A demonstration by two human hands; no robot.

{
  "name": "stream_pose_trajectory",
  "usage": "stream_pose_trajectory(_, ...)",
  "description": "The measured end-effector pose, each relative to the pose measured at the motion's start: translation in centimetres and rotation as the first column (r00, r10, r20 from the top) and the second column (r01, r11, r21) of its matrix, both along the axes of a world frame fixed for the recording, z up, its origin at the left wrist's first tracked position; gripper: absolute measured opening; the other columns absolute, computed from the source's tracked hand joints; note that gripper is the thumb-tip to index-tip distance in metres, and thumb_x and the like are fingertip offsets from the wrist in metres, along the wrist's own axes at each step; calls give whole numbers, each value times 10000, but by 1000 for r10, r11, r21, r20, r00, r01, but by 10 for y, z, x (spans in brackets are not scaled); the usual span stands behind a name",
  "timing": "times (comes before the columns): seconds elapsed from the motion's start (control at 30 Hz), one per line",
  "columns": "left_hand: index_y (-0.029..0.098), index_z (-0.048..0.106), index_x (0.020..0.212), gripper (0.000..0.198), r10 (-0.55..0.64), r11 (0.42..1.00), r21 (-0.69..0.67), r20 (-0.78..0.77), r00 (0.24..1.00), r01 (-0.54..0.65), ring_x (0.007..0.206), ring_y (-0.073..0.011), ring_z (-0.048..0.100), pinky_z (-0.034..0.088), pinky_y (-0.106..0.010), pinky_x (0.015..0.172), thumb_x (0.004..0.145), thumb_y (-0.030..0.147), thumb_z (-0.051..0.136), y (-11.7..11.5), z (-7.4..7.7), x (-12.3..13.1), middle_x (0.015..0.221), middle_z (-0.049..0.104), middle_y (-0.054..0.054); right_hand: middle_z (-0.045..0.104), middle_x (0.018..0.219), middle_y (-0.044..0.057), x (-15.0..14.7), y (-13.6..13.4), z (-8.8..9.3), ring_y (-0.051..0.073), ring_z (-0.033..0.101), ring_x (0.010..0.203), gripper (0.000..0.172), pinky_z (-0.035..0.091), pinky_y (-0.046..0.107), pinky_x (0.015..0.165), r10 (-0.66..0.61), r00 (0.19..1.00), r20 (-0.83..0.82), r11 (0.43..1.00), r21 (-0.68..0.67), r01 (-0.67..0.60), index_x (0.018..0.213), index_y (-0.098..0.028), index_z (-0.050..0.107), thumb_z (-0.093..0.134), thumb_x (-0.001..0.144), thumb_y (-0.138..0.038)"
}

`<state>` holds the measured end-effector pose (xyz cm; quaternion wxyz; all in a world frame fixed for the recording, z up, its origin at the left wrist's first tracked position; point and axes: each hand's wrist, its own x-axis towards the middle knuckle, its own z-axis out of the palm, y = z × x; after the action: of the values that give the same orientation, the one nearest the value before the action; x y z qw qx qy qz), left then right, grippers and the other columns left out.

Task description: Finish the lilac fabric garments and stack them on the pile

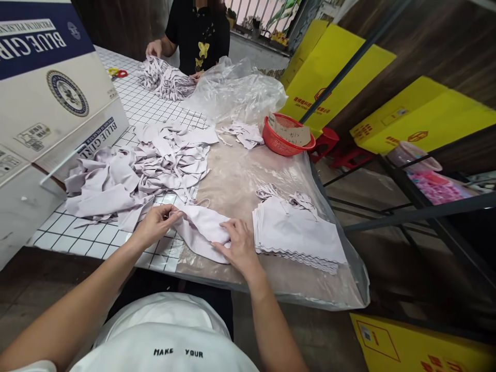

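Observation:
A pale lilac fabric piece [201, 227] with a thin strap lies at the table's near edge between my hands. My left hand [157, 223] pinches its left end, fingers closed. At the other end my right hand [237, 243] grips the cloth between thumb and fingers. Just right of that hand is a neat stack of flat fabric pieces [296, 232] with scalloped lower edges and straps bunched on top. A loose heap of the same cloth [155, 165] spreads to the left and beyond my left hand.
Across the table a person [199, 36] in black handles a bundle of strips [166, 77]. Nearby are a clear plastic bag [240, 90], scissors [117, 73] and a red basket [282, 144] holding cardboard. A large carton [50, 93] stands left; a metal frame [422, 212] stands right.

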<state>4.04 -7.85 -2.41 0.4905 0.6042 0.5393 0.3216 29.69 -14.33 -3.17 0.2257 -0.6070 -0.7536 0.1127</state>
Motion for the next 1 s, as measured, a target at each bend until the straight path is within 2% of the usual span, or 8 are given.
stream_pose_trajectory(0.1,161,620,750,493,13,1000,-21,66,998,-11,607,-145,537,414,-238,561,768,654,613,4,-5,6,663,628,-17,643,981,103,-10,10,-3,273,576,974,87,472,418,858,-12,998,-58,998,-54,9,884,-218,642,631,883,-305)
stream_pose_trajectory(0.2,170,624,778,449,-33,999,-11,11,999,33,621,-148,538,418,-240,574,793,618,600,7,-2,0,686,630,-12,617,759,32,-5,21,4,195,579,750,233,480,322,718,-85,912,-402,987,-161,21,792,-220,568,487,959,-360)
stream_pose_trajectory(0.33,184,650,792,358,-354,929,48,-173,919,367,741,-171,575,448,-254,687,828,534,585,5,15,-17,783,656,-20,588,701,-9,20,22,36,146,557,657,332,472,262,644,-116,702,-703,974,-221,-60,802,-213,543,470,949,-502)
stream_pose_trajectory(0.47,192,670,900,294,-648,737,18,-262,715,675,827,-182,587,450,-262,764,854,473,597,3,24,-29,918,659,-42,611,701,-1,45,13,60,140,562,678,311,456,257,657,51,833,-551,872,-381,-306,738,-184,601,566,914,-438)
stream_pose_trajectory(0.6,191,643,1000,308,-476,790,171,-435,765,589,939,-225,562,448,-317,825,904,454,514,18,12,-26,1032,631,-81,649,825,16,39,15,50,151,595,773,193,473,268,708,51,907,-419,912,-351,-213,857,-179,653,573,915,-345)
stream_pose_trajectory(0.77,196,656,1070,283,-452,678,234,-615,647,697,989,-267,514,412,-367,849,850,366,604,47,-4,-9,1094,641,-110,638,1035,60,6,43,22,172,604,932,213,485,310,845,200,936,-290,910,-299,-287,1077,-188,664,650,880,-269)
stream_pose_trajectory(0.9,203,672,1022,279,-499,625,210,-633,592,752,909,-246,509,381,-348,821,836,409,645,57,-2,5,1032,656,-93,601,879,34,-10,62,14,185,558,905,29,452,312,835,298,944,-138,885,-330,-328,823,-179,652,675,841,-176)
stream_pose_trajectory(1.0,202,669,1029,320,-564,586,208,-590,578,783,913,-244,512,381,-346,837,834,453,637,59,0,16,1028,654,-91,582,819,10,-11,66,18,163,545,834,115,440,283,787,347,918,-190,862,-322,-392,783,-185,591,585,896,-168)
